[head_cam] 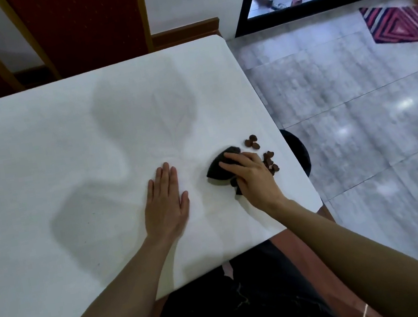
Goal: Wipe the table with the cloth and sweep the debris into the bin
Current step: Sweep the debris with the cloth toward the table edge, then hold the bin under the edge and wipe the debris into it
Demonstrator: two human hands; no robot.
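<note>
The right hand (253, 176) presses the soft cloth (221, 171) beside light crumbs (268, 161) near the surface (38, 158) right edge; the left hand (164, 203) lies flat, open

Left hand (166, 203) lies flat, fingers together and straight; right hand (251, 176) curls palm-down, fingers bent, both forearms reaching forward.

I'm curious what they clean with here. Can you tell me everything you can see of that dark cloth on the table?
The cloth is black, soft-looking and bunched into a rough wedge, one curved edge showing. It lies on the white table near its right edge, pressed down under the right hand, whose fingers cover much of it. Brown debris lies just to its right. The left hand rests flat beside it, not touching.
</note>
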